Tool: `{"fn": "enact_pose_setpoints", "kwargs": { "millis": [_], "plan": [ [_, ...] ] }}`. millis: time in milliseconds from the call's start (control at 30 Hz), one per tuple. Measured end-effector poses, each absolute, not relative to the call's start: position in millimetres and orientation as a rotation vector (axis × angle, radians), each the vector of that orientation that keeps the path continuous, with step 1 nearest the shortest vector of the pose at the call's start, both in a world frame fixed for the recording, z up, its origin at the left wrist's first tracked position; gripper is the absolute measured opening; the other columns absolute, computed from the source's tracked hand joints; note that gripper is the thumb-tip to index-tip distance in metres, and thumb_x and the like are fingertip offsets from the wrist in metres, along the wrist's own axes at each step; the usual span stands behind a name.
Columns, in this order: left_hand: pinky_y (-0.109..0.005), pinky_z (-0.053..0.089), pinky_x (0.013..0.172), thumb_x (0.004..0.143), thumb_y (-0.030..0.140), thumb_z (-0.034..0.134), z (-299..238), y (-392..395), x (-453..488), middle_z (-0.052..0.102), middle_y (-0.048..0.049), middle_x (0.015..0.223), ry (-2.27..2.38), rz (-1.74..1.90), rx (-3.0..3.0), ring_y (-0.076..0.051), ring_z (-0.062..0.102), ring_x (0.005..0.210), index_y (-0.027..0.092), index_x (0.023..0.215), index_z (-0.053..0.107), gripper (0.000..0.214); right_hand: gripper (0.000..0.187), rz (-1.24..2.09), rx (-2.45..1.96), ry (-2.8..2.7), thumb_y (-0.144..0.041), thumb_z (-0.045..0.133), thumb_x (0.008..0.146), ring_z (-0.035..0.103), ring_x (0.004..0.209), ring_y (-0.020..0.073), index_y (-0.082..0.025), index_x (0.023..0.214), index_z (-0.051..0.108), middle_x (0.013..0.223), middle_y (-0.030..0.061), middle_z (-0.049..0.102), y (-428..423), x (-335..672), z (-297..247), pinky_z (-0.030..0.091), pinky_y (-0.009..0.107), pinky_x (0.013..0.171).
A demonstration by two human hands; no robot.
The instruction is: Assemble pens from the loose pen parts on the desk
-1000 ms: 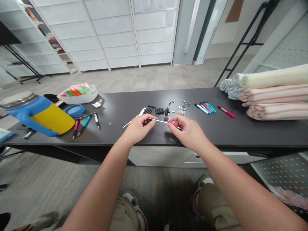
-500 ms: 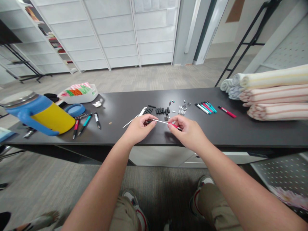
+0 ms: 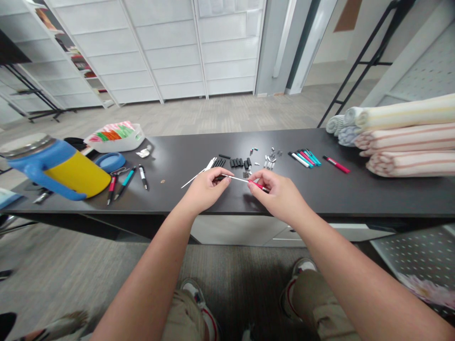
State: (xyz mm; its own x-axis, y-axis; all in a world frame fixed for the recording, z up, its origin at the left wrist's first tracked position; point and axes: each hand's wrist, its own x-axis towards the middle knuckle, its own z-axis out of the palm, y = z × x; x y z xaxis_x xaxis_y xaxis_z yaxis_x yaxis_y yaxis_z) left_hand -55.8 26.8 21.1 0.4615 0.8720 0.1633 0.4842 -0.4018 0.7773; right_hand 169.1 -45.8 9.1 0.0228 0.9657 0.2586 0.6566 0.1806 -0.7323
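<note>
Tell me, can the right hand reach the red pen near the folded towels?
Probably yes: nothing seems to lie between the right hand and the red pen, though the hand now pinches a thin white rod.

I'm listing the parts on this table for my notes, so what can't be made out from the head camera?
Head view:
The white pen part: both ends are hidden by the fingers of the left hand and right hand.
The small metal pieces: too small to identify.
The white tub: its coloured contents are too small to identify.
The rolled striped cloths: cut off by the right edge.
</note>
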Motion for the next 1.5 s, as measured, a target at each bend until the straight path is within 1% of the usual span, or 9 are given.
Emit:
{"fn": "enact_pose_setpoints", "kwargs": {
  "millis": [300, 533, 633, 1067, 1267, 1500],
  "plan": [
    [-0.029, 0.054, 0.079, 0.098, 0.039, 0.061, 22.5, 26.4, -57.0, 0.081, -0.0021, 0.102, 1.115, 0.75, 2.084, -0.02, 0.072, 0.089, 0.023, 0.109, 0.078, 0.027, 0.017, 0.541, -1.534, -1.692, -0.038, 0.066, 0.094, 0.059, 0.065, 0.0162, -0.024, 0.102, 0.073, 0.074, -0.0026, 0.067, -44.8, 170.8, 7.7, 0.041, 0.029, 0.063],
    [-0.031, 0.055, 0.082, 0.098, 0.042, 0.06, 21.7, 26.8, -57.3, 0.081, -0.0029, 0.101, 1.112, 0.741, 2.082, -0.021, 0.072, 0.089, 0.023, 0.111, 0.078, 0.029, 0.017, 0.544, -1.544, -1.698, -0.037, 0.066, 0.094, 0.059, 0.066, 0.0172, -0.023, 0.101, 0.073, 0.074, -0.0013, 0.068, -46.5, 169.2, 11.4, 0.041, 0.029, 0.064],
    [-0.03, 0.055, 0.08, 0.097, 0.041, 0.061, 22.0, 26.6, -56.7, 0.081, -0.0032, 0.102, 1.11, 0.743, 2.068, -0.021, 0.073, 0.089, 0.022, 0.11, 0.078, 0.029, 0.017, 0.538, -1.541, -1.704, -0.037, 0.066, 0.094, 0.058, 0.066, 0.0172, -0.023, 0.101, 0.073, 0.075, -0.0007, 0.069, -46.6, 169.3, 11.3, 0.04, 0.029, 0.064],
    [-0.03, 0.054, 0.08, 0.098, 0.041, 0.061, 21.3, 27.1, -57.1, 0.081, -0.0019, 0.1, 1.12, 0.74, 2.09, -0.02, 0.073, 0.09, 0.023, 0.11, 0.079, 0.028, 0.017, 0.528, -1.537, -1.703, -0.037, 0.066, 0.094, 0.058, 0.065, 0.0163, -0.023, 0.102, 0.073, 0.074, -0.0022, 0.067, -45.6, 170.0, 9.3, 0.04, 0.029, 0.063],
    [-0.03, 0.054, 0.08, 0.097, 0.041, 0.061, 23.5, 26.1, -56.6, 0.081, -0.0025, 0.099, 1.134, 0.73, 2.082, -0.02, 0.072, 0.087, 0.022, 0.11, 0.079, 0.028, 0.017, 0.541, -1.537, -1.701, -0.037, 0.066, 0.094, 0.057, 0.064, 0.0162, -0.024, 0.101, 0.073, 0.074, -0.0024, 0.067, -45.8, 169.8, 10.1, 0.04, 0.029, 0.063],
    [-0.031, 0.055, 0.081, 0.097, 0.041, 0.061, 22.7, 26.5, -55.9, 0.081, -0.0027, 0.101, 1.129, 0.733, 2.079, -0.021, 0.073, 0.09, 0.022, 0.109, 0.078, 0.028, 0.017, 0.551, -1.535, -1.693, -0.037, 0.067, 0.093, 0.057, 0.064, 0.0164, -0.023, 0.101, 0.073, 0.073, -0.002, 0.067, -45.9, 170.0, 10.6, 0.039, 0.029, 0.063]
  ]
}}
